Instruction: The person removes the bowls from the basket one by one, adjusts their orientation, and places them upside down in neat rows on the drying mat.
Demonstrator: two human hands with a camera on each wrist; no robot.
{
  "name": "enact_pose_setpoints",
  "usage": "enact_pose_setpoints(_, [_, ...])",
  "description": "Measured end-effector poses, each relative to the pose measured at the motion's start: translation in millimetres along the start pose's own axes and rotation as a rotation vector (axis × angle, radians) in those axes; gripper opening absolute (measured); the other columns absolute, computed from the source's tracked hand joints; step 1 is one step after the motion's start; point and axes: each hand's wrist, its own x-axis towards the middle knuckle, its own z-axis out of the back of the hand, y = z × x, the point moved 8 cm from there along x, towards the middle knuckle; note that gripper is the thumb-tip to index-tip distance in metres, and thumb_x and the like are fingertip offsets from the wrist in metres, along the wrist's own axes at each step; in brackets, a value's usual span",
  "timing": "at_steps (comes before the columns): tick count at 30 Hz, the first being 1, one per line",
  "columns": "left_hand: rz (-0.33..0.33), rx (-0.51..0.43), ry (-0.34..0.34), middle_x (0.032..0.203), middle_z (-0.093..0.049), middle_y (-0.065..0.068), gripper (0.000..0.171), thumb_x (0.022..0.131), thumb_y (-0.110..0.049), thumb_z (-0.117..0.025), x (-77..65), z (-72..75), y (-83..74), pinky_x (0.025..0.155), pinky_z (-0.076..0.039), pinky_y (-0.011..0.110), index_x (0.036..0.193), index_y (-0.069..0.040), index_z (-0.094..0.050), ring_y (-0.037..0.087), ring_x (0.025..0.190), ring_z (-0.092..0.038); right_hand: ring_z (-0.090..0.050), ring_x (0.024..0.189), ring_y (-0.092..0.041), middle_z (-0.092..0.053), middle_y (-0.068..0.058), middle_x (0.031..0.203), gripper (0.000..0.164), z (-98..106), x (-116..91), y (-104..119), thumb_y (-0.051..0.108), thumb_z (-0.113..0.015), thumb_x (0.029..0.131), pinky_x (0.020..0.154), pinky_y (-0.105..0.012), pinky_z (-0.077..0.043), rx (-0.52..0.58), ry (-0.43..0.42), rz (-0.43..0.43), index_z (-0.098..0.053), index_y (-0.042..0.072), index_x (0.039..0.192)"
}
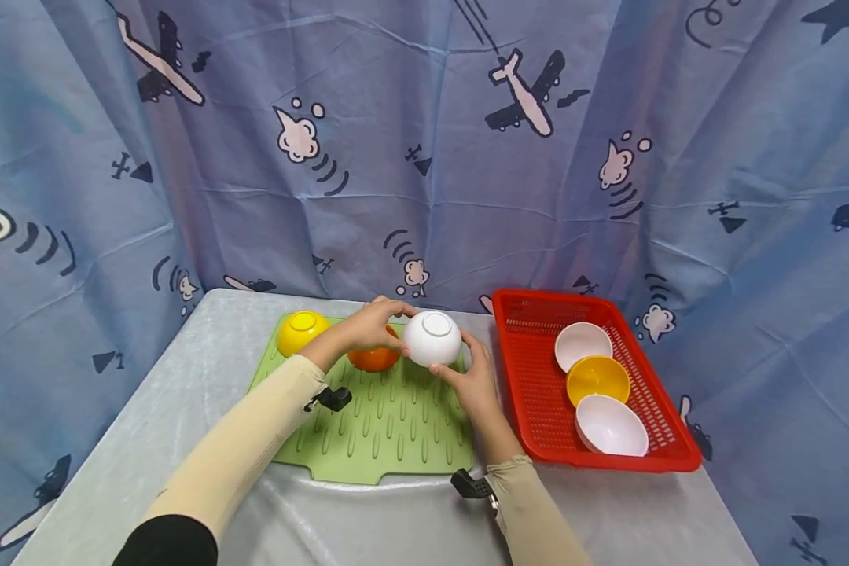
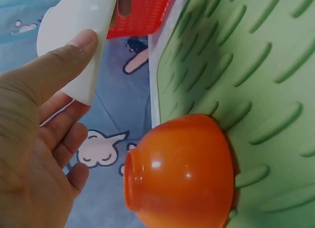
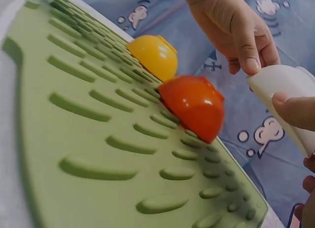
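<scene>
A white bowl [image 1: 431,339], turned upside down, is held above the green drying mat [image 1: 389,440] between both hands. My left hand [image 1: 369,326] pinches its left rim, thumb on the near side; in the left wrist view the thumb [image 2: 74,53] lies on the bowl's wall. On the opposite rim, my right hand [image 1: 475,381] grips with thumb and fingers. An orange bowl [image 1: 373,358] rests upside down on the mat just below the left hand, partly covered by it in the head view. Further left stands an inverted yellow bowl [image 1: 301,332] at the mat's back corner.
To the right, a red plastic basket [image 1: 538,436] holds two white bowls and a yellow bowl [image 1: 598,380], all lying along its right side. The table has a pale cloth [image 1: 184,409]. Behind it hangs a blue curtain [image 1: 368,141] printed with airplanes.
</scene>
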Motion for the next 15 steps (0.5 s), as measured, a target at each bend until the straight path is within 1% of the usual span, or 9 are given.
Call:
enact_pose_setpoints(4, [0.021, -0.001, 0.003, 0.133, -0.062, -0.003, 0.069, 0.076, -0.038, -0.091, 11.6, -3.6, 8.2, 0.108, -0.037, 0.049, 0.137, -0.021, -0.064, 0.027, 0.129, -0.048, -0.034, 0.147, -0.039, -0.040, -0.021, 0.155, 0.086, -2.5, 9.2, -7.0, 0.017, -0.091, 0.077, 0.119, -0.063, -0.023, -0.008, -0.022, -0.006, -0.047, 0.004, 0.151])
enact_pose_setpoints(8, [0.045, 0.006, -0.007, 0.132, -0.064, -0.004, 0.068, 0.076, -0.037, -0.092, 18.7, -9.0, 15.1, 0.110, -0.029, 0.051, 0.136, -0.021, -0.065, 0.024, 0.127, -0.047, -0.035, 0.146, -0.040, -0.043, -0.022, 0.153, 0.085, -4.5, 14.8, -12.7, 0.014, -0.091, 0.077, 0.119, -0.062, -0.023, 0.003, -0.029, -0.004, -0.048, 0.002, 0.149])
enact_pose_setpoints(11, [0.064, 0.033, -0.018, 0.131, -0.065, -0.004, 0.068, 0.074, -0.036, -0.093, 22.8, -13.3, 19.3, 0.108, -0.029, 0.050, 0.134, -0.020, -0.066, 0.022, 0.124, -0.047, -0.036, 0.146, -0.040, -0.045, -0.023, 0.152, 0.085, -5.6, 18.0, -18.6, 0.013, -0.091, 0.076, 0.120, -0.060, -0.023, 0.006, -0.029, -0.004, -0.049, 0.000, 0.149])
enact_pose_setpoints(15, [0.082, 0.093, -0.027, 0.130, -0.067, -0.004, 0.066, 0.073, -0.037, -0.093, 28.0, -19.6, 23.8, 0.103, -0.029, 0.045, 0.132, -0.020, -0.068, 0.021, 0.120, -0.046, -0.036, 0.146, -0.040, -0.047, -0.022, 0.152, 0.085, -7.4, 23.3, -28.3, 0.012, -0.091, 0.077, 0.121, -0.057, -0.024, -0.004, -0.015, -0.014, -0.048, -0.001, 0.149])
